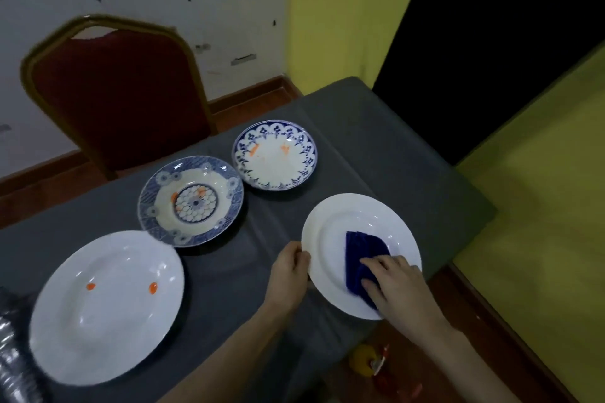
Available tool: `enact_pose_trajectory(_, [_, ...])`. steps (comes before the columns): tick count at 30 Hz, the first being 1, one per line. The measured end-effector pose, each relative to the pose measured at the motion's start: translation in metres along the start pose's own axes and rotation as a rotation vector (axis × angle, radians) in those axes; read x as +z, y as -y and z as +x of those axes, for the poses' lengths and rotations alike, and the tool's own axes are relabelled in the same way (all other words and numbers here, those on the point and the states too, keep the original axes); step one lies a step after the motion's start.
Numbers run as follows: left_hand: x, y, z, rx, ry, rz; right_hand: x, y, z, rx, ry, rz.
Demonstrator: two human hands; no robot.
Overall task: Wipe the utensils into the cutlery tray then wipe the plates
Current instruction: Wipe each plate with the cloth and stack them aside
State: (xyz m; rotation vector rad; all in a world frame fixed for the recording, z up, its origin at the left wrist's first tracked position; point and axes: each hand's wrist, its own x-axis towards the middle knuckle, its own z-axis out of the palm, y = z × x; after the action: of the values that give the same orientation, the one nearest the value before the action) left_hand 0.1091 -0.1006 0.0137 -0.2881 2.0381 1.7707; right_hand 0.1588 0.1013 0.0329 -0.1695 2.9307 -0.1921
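A plain white plate [334, 232] lies near the table's right edge. My left hand [289, 271] grips its left rim. My right hand [397, 288] presses a folded dark blue cloth [361, 253] flat onto the plate's middle. A large white plate [108, 330] with two orange spots sits at the front left. Farther back stand a blue patterned plate [191, 203] with orange smears and a blue-rimmed white plate [275, 157], also with orange marks. No utensils or cutlery tray are recognisable in view.
A grey cloth covers the table [376, 154]. A red chair with a gold frame [121, 98] stands behind its far left side. A dark blurred object [14, 357] is at the left edge. Yellow and red items [370, 363] lie on the floor below the table's right side.
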Motion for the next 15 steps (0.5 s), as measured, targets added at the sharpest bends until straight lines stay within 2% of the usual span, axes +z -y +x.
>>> enact_pose_trajectory(2, [0.014,-0.011,0.021,0.012,0.015,0.048,-0.008,-0.015,-0.001,-0.006,0.010,0.130])
enact_pose_trajectory(6, [0.043,-0.028,0.059,0.074,0.050,0.145,-0.016,-0.041,0.011,-0.047,0.009,0.225])
enact_pose_trajectory(10, [0.070,-0.034,0.089,0.080,0.107,0.170,-0.011,-0.065,0.036,0.038,-0.010,0.375])
enact_pose_trajectory(12, [0.080,-0.035,0.099,0.050,0.128,0.126,-0.005,-0.070,0.047,0.093,-0.058,0.434])
enact_pose_trajectory(15, [0.094,-0.034,0.097,-0.062,0.132,-0.060,0.003,-0.067,0.052,0.192,-0.146,0.452])
